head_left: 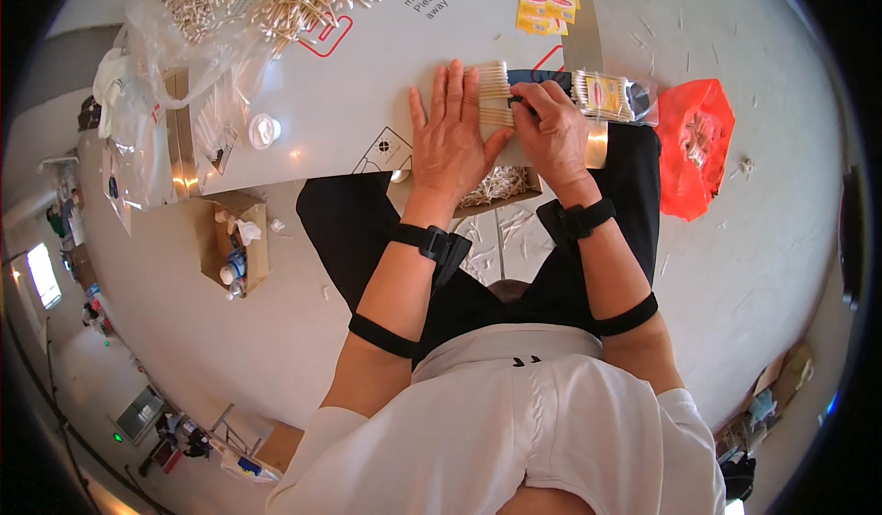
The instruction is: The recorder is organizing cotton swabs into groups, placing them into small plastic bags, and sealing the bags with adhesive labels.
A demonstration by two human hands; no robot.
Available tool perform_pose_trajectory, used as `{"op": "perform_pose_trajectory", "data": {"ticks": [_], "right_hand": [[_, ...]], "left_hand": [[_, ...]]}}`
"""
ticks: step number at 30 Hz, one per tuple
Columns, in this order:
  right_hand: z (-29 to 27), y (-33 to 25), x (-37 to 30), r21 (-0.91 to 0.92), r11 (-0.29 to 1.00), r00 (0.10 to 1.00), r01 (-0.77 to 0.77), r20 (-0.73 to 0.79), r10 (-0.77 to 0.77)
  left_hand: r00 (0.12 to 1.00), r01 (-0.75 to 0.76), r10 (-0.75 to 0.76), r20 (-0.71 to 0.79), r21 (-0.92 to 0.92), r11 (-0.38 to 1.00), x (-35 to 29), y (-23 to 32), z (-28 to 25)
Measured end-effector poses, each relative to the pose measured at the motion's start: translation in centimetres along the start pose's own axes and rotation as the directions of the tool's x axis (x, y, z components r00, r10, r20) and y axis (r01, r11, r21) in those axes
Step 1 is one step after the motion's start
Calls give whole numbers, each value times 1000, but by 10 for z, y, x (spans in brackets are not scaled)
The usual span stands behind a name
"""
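Note:
My left hand (pixel 448 138) lies flat on the table, fingers stretched out and together. Its forefinger and thumb border a row of cotton swabs (pixel 493 81) laid side by side. My right hand (pixel 559 134) has its fingers curled down at the right end of that row, over a dark strip (pixel 537 77); what its fingertips hold is hidden. To the right of this hand is a clear pack of cotton swabs (pixel 586 92) with a yellow card (pixel 604 92) on top.
Loose cotton swabs (pixel 308 0) are heaped at the far left beside a clear plastic bag (pixel 147 19). A small white tub (pixel 264 131) and yellow cards (pixel 533 2) lie on the table. A red bag (pixel 675 138) sits right; cardboard boxes (pixel 259 262) stand below the table's near edge.

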State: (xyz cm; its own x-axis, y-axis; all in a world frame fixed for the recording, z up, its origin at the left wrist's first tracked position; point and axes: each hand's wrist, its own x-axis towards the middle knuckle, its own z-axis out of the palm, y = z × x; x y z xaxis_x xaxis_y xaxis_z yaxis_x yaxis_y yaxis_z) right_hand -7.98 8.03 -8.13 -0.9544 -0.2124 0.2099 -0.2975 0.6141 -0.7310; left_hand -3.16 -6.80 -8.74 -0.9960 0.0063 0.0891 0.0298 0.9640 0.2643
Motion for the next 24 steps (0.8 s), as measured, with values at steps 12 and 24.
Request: {"op": "perform_pose_trajectory", "data": {"ticks": [12, 24], "right_hand": [[0, -2, 2, -90, 996, 999, 11, 33, -8], [2, -3, 7, -89, 994, 997, 66, 38, -63]], "left_hand": [[1000, 13, -13, 14, -14, 1000, 0, 1, 0], [1000, 16, -16, 23, -14, 1000, 0, 0, -1]]}}
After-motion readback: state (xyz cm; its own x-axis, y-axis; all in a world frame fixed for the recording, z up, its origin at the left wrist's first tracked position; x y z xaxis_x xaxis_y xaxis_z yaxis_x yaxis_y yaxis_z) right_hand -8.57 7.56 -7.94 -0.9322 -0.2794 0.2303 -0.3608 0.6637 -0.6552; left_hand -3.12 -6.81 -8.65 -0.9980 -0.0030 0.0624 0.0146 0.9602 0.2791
